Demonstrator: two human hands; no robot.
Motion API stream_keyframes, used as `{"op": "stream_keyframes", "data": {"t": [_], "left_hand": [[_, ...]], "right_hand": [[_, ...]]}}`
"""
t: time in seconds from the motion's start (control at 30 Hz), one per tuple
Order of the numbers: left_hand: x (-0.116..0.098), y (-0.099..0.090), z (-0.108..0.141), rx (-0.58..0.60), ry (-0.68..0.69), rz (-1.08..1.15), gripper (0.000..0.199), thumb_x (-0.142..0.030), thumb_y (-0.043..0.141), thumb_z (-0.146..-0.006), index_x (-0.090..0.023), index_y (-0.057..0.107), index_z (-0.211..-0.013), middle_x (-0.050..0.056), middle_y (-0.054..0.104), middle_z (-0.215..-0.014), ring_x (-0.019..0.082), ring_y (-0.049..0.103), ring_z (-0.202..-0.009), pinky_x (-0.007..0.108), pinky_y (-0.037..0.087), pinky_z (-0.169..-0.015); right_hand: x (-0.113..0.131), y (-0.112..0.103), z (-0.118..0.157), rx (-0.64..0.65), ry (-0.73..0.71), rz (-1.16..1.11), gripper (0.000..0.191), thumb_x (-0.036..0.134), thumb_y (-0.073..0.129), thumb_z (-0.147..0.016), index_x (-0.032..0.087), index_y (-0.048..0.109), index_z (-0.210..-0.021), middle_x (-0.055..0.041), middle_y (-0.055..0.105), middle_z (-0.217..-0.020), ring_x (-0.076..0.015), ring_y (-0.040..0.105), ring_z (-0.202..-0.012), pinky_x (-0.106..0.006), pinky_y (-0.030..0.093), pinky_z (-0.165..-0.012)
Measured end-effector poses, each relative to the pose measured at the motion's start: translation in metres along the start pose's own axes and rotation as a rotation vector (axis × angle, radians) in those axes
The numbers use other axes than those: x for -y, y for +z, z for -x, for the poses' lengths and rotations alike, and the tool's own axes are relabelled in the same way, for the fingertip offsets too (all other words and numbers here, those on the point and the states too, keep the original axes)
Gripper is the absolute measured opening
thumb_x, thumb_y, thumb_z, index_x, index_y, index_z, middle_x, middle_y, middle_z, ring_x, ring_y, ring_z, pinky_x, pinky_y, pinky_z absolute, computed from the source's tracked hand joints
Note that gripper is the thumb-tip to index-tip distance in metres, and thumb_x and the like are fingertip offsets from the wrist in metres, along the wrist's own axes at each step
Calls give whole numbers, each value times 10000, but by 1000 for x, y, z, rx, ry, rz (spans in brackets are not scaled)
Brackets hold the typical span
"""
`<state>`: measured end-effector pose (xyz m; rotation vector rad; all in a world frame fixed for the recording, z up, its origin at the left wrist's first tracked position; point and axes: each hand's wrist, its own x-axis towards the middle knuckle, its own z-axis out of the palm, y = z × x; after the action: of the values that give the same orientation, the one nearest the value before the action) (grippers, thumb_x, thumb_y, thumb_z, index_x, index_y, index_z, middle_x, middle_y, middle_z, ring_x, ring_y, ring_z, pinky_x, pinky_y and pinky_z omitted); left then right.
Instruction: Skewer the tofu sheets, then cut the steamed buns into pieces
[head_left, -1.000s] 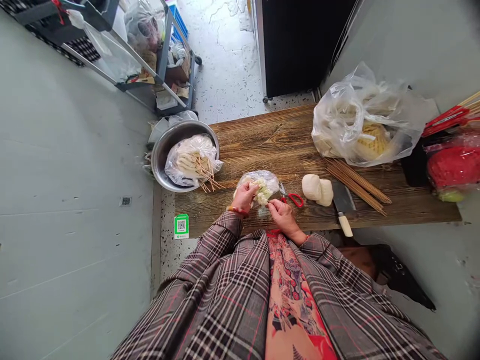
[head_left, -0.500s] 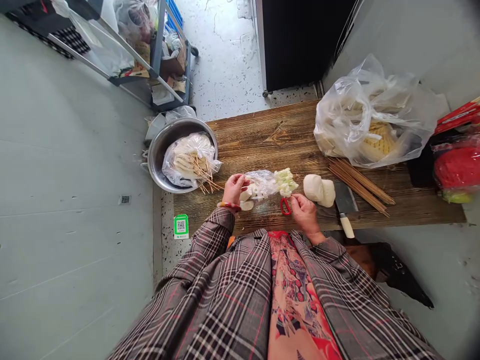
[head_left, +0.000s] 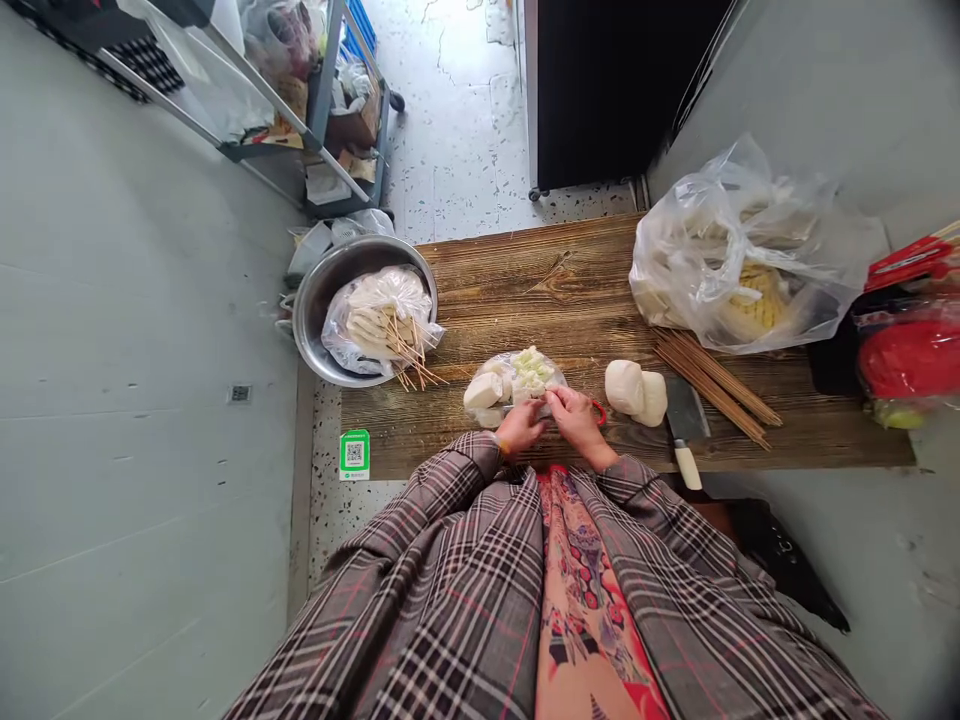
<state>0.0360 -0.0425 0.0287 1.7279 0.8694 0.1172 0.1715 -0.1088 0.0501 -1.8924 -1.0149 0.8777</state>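
My left hand (head_left: 521,428) and my right hand (head_left: 574,420) meet at the near edge of a small clear plastic bag (head_left: 498,366), their fingers closed around something too small to make out. Pale green-white chopped pieces (head_left: 531,368) lie on the bag, just beyond my fingertips. White rounded pieces (head_left: 484,391) rest at its left side. Red scissor handles (head_left: 598,413) show beside my right hand, partly hidden. Two white blocks (head_left: 625,386) sit farther right, next to a cleaver (head_left: 686,412) with a pale handle.
A metal bowl (head_left: 304,318) at the left of the wooden table (head_left: 517,280) holds bagged pale food and skewers. Bare wooden sticks (head_left: 716,385) lie at the right, below a large plastic bag (head_left: 720,260). A red package (head_left: 915,358) is at the far right.
Both hands have come together nearer my body, the left moving right and the right moving left. The chopped pieces have shifted left, and the bag now lies spread beneath them.
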Motion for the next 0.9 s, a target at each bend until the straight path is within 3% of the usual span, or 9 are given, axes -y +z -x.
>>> {"op": "stream_keyframes", "data": {"t": [0.13, 0.23, 0.37, 0.47, 0.53, 0.73, 0.9], "left_hand": [[1, -32, 15, -274, -134, 168, 202, -261, 681, -790, -162, 706, -964, 97, 686, -1004, 201, 632, -921, 368, 527, -889], [-2, -53, 8, -401, -229, 297, 290, -409, 629, -858, -166, 663, -1013, 95, 675, -1008, 172, 638, -872, 325, 534, -806], [-16, -61, -16, -308, -303, 499, 476, -564, 687, -787, -162, 641, -1039, 94, 697, -969, 154, 658, -739, 275, 529, -641], [-28, -55, -25, -173, -348, 735, 522, -497, 852, -617, -154, 659, -961, 80, 713, -922, 164, 662, -735, 272, 530, -642], [-32, -53, -26, -157, -356, 848, 522, -408, 899, -558, -152, 660, -946, 63, 714, -915, 158, 658, -745, 273, 528, -674], [-27, -59, -30, -122, -377, 890, 648, -221, 911, -474, -159, 637, -1057, 29, 706, -897, 130, 640, -704, 256, 502, -670], [-25, -53, -39, -188, -366, 834, 549, -214, 880, -476, -153, 646, -969, 13, 697, -829, 120, 626, -676, 245, 487, -661]], "right_hand": [[-10, 8, 4, 1, 7, -1, 320, 377, 432, -914, 204, 647, -753, -64, 688, -722, -189, 597, -670, -274, 423, -659], [-11, 9, 13, 11, 6, -8, 333, 385, 427, -929, 194, 667, -798, -67, 691, -736, -187, 601, -672, -271, 425, -657], [-4, 15, 22, 41, -10, -22, 324, 380, 438, -936, 193, 681, -832, -70, 710, -775, -187, 629, -706, -270, 443, -687], [1, 20, 24, 52, -10, -32, 323, 378, 444, -937, 194, 684, -825, -70, 720, -783, -189, 639, -721, -272, 456, -700], [2, 20, 26, 50, -2, -37, 328, 378, 444, -936, 196, 683, -804, -65, 719, -768, -186, 638, -713, -268, 458, -695], [-1, 18, 30, 36, 22, -56, 334, 361, 431, -935, 190, 689, -808, -56, 721, -763, -179, 640, -696, -257, 459, -674], [-1, 20, 31, 20, 39, -27, 319, 347, 444, -935, 193, 685, -794, -68, 717, -758, -189, 637, -701, -268, 451, -683]]}}
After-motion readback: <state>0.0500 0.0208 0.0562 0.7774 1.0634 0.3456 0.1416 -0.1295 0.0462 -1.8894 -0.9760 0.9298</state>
